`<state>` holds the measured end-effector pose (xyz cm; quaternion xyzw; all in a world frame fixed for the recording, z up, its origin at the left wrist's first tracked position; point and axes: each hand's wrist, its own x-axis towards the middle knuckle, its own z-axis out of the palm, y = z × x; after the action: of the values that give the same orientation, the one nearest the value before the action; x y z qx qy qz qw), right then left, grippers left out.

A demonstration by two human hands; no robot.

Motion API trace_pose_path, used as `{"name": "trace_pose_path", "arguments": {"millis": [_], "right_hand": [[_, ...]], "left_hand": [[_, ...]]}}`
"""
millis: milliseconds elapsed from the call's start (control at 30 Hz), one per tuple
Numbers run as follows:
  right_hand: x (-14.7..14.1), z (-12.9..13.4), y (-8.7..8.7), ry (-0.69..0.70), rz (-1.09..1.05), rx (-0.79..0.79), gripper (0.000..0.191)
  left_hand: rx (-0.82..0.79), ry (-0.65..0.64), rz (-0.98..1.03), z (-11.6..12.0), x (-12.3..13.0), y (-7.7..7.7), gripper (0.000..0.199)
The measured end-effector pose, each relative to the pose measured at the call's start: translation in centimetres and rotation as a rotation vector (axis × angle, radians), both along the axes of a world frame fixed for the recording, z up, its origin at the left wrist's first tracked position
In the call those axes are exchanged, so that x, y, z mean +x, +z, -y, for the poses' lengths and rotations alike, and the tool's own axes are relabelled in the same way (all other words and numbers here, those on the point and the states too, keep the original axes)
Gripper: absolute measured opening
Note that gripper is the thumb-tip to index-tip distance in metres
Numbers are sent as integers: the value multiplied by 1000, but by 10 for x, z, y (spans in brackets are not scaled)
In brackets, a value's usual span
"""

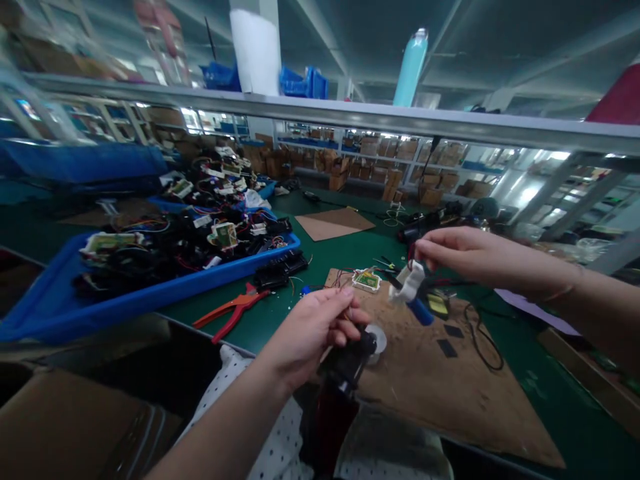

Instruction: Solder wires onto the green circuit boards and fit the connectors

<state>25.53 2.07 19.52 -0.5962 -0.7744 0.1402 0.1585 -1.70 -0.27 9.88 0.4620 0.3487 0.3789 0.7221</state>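
My left hand [335, 317] is closed in a pinch on thin wires, just above the near edge of the brown board. Under its fingers is a black plastic housing [345, 367] with a clear round end; whether the fingers also grip the housing is hard to tell. My right hand [445, 247] is closed on dark wires, from which a white plastic bracket [410, 281] hangs above the board. A blue cylinder [421, 312] hangs at the bracket's lower side. Behind the two hands lies a small green circuit board in a white frame [367, 281].
A blue tray [150, 293] piled with black parts and wires stands left. Red-orange pliers [233, 310] lie at the green table's [325, 247] edge. The brown work board [450, 393] carries dark square pads [447, 348] and a black cable [483, 340]. A shelf [320, 115] crosses above, holding a turquoise bottle [411, 67].
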Motion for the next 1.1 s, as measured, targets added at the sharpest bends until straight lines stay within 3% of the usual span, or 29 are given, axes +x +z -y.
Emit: {"name": "trace_pose_path", "arguments": {"millis": [133, 233, 400, 567, 633, 700, 800, 933, 1033, 1100], "right_hand": [[-53, 19, 18, 132, 257, 404, 40], [-86, 32, 14, 148, 393, 631, 28], [-117, 35, -22, 206, 513, 836, 11], [-131, 33, -75, 340, 404, 903, 55], [-125, 36, -92, 414, 321, 881, 58], [-108, 38, -107, 394, 185, 849, 54], [-70, 38, -130, 184, -55, 794, 50], [-19, 29, -169, -170, -262, 773, 25], [2, 23, -194, -290, -290, 744, 19], [8, 21, -202, -328, -272, 729, 20]], "left_hand": [[-7, 71, 173, 13, 28, 38, 22], [38, 190, 269, 14, 42, 49, 23], [94, 417, 278, 8, 30, 35, 24], [55, 383, 186, 1, -2, 16, 39], [109, 402, 85, -7, -17, 14, 33], [145, 460, 18, -22, -33, 16, 25], [200, 545, -59, -55, -61, 30, 20], [308, 646, -188, -118, -92, 58, 24], [365, 748, -277, -166, -106, 70, 26], [369, 789, -348, -189, -111, 65, 26]]}}
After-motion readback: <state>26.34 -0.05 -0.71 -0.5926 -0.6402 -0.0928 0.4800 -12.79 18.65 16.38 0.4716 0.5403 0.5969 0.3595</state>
